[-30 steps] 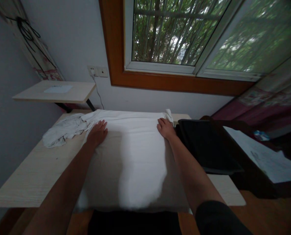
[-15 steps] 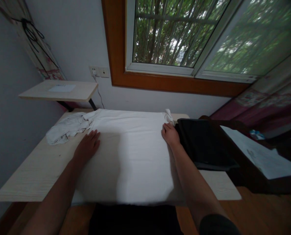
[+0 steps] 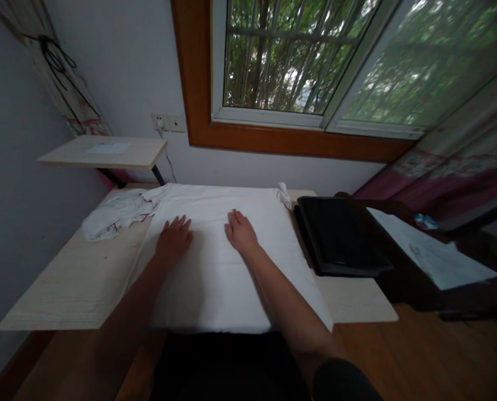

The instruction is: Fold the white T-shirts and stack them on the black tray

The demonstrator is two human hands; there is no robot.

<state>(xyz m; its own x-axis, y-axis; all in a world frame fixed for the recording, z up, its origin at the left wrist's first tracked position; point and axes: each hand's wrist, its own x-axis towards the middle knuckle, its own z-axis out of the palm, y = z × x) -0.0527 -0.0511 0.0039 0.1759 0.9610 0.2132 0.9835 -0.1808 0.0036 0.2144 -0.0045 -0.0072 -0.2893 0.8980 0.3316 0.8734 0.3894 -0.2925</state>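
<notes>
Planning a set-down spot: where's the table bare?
Left: table, bordered by crumpled fabric, cloth and front edge. Right: smaller patch between cloth, black item and front edge. Crowded: middle, left hand and right hand on cloth.

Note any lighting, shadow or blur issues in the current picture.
Head view: the window is bright against dim surroundings; head view: a soft-edged shadow darkens the spread white cloth below the left hand; head view: detail on the right-hand curtain looks soft.
</notes>
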